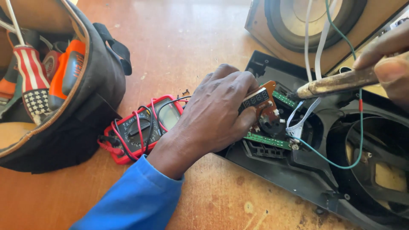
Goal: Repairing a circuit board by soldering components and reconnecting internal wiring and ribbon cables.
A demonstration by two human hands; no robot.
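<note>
My left hand (215,113), in a blue sleeve, grips a small brown circuit board (263,104) with a digit display and holds it tilted over the black plastic speaker panel (289,170). At the right edge my right hand (390,64) holds a worn soldering iron (336,83). Its tip points left and sits just right of the board, near a green circuit strip (283,99). A second green board (266,140) lies under the brown one. A green wire (341,164) and white flat cables (298,121) run from the boards.
A red multimeter (138,130) wrapped in its leads lies on the wooden table (179,38) beside my left wrist. An open black tool bag (81,106) with screwdrivers stands at the left. A speaker in a wooden box (306,21) sits at the top right.
</note>
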